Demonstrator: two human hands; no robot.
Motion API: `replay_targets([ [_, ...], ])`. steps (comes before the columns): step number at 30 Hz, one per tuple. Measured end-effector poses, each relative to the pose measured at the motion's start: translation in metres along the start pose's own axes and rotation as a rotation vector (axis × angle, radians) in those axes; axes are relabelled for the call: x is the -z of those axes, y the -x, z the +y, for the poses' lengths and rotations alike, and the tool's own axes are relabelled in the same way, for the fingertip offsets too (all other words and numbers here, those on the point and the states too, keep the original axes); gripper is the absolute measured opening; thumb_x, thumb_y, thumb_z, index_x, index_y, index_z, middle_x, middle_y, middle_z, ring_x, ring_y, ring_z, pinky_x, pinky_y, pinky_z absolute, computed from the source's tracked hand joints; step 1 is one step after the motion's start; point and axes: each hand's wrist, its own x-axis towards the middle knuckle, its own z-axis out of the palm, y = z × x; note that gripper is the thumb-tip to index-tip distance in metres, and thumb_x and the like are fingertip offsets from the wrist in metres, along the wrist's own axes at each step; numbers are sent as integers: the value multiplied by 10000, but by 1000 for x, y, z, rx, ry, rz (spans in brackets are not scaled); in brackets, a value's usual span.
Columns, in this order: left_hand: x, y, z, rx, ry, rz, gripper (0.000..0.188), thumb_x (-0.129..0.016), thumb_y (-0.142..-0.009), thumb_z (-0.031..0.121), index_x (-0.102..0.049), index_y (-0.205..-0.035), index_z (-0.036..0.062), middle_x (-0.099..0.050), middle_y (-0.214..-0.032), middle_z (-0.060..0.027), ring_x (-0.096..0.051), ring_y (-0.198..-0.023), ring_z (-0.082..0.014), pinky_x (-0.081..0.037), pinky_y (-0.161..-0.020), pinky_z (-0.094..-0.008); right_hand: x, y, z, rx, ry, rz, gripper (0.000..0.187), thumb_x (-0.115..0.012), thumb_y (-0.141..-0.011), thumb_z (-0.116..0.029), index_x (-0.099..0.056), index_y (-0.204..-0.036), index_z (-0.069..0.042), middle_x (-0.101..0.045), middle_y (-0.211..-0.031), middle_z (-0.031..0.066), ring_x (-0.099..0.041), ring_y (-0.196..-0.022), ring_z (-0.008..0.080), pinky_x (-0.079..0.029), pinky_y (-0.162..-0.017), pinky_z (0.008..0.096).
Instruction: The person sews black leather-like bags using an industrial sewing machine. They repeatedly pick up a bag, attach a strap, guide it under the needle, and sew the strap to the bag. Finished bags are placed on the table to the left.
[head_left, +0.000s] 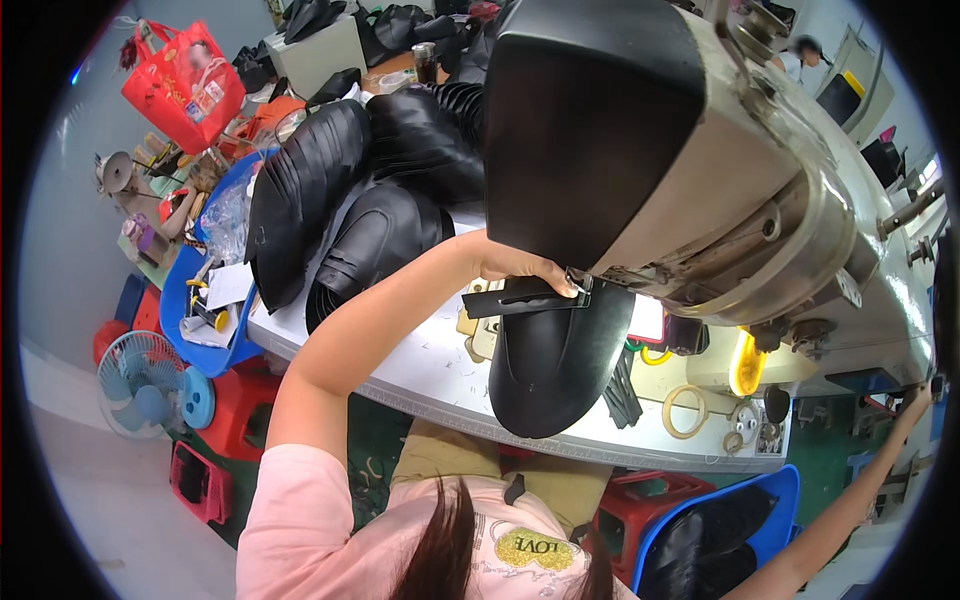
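Sewing machine head filling the near view. Left hand pinching a black strip under it, over a black leather piece lying on the desk. Right hand reaching far right; can't tell its grip. Black leather stack sitting behind.

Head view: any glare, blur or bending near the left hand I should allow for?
Head view: sharp at the left hand on the black leather piece; the sewing machine bulges from fisheye bending; the yellow lamp glows overexposed; corners are black.
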Motion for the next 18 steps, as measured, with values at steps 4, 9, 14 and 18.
replay_targets([
  [4,-1,3,5,-3,-87,58,299,-692,-668,10,-614,-956,19,-620,-898,-76,-578,-828,-149,-468,-757,-251,-16,61,-137,-508,-222,126,523,-393,-878,-481,-547,-1124,-46,-621,-854,109,-587,-690,224,-454,-594,316],
  [9,0,7,15,-38,-9,105,300,-658,-700,-28,-600,-990,19,-611,-917,-77,-575,-826,-152,-468,-757,-245,36,100,-226,-428,-490,467,330,-564,-845,-297,-587,-1060,-48,-625,-856,53,-538,-622,95,-434,-534,218],
  [14,-7,8,16,3,192,251,322,-623,-726,-57,-582,-1034,30,-597,-962,-77,-570,-845,-151,-458,-791,-244,82,158,-340,-330,-634,508,222,-518,-881,-171,-597,-1019,-16,-575,-739,22,-429,-520,81,-390,-497,208],
  [18,-15,-1,-10,-3,368,335,318,-632,-705,-52,-580,-1011,18,-597,-922,-64,-573,-825,-134,-459,-783,-245,86,230,-437,-268,-776,325,134,-501,-880,-108,-583,-950,-28,-559,-698,32,-424,-543,58,-331,-470,184],
])
